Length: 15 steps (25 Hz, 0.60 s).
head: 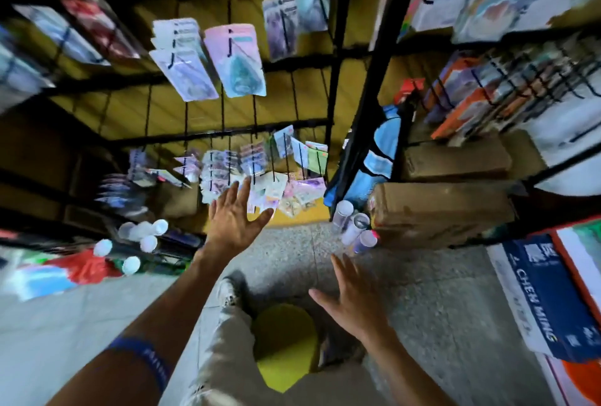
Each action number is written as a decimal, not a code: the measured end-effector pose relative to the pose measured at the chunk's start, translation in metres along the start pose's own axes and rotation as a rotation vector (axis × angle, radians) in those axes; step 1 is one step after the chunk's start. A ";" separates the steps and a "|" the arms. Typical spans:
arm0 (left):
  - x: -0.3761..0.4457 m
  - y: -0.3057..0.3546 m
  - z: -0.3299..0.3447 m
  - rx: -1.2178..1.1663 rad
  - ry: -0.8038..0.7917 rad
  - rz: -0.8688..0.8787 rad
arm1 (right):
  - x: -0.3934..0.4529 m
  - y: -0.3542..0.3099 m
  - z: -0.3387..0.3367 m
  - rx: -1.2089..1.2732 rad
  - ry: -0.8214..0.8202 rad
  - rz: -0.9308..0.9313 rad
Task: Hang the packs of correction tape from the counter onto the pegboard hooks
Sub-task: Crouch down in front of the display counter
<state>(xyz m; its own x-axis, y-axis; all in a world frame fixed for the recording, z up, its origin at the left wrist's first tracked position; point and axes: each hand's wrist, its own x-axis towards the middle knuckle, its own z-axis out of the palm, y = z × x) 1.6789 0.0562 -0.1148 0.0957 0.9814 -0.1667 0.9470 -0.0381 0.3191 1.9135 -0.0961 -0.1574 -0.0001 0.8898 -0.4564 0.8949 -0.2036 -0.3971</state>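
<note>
Left hand [234,215] stretched forward and down toward the low row of packs [260,174] on the rack [335,80], fingers [242,189] straight and spread wide, holding nothing. Right hand [353,296] held lower and nearer the body, over the floor [439,291], fingers likewise spread and bare. Probably a reach toward the low packs with the left while the right hangs free for balance; which it is cannot be told for sure.

Packs mostly hanging: flat cards threaded on thin black hooks [229,44] so that each slides on from the front and faces outward. Upper row sparse, with a pink-and-teal pack [239,62] and a pale lilac stack [182,60] tilted out from the yellow back wall. Lower row crowded, small cards in pink, green and pale blue overlapping one another, some seemingly lying loose at the foot of the rack beside the left fingertips. Too blurred to say which of them are correction tape, or to read any print. No table in view; if a supply sits on one, out of frame.

Packs look light, stiff-backed, with a hole at the top; likely easy to pinch by an edge, fiddly to thread.

Round tubes [353,226] standing by cardboard boxes [442,210] on the right. Yellow stool [283,343] directly below, between the legs.
</note>
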 end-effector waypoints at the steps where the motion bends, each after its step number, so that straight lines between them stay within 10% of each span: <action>1: 0.005 -0.007 -0.004 -0.028 0.016 -0.022 | 0.009 -0.005 0.001 -0.030 0.003 -0.012; 15: 0.093 -0.190 -0.010 -0.082 -0.151 -0.095 | 0.131 -0.167 0.044 -0.061 -0.036 0.087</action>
<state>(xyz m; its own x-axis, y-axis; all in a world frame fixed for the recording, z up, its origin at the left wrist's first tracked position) 1.5051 0.1565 -0.1810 0.0581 0.9402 -0.3357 0.9264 0.0746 0.3692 1.7446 0.0365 -0.1859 0.0638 0.8544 -0.5157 0.9177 -0.2533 -0.3061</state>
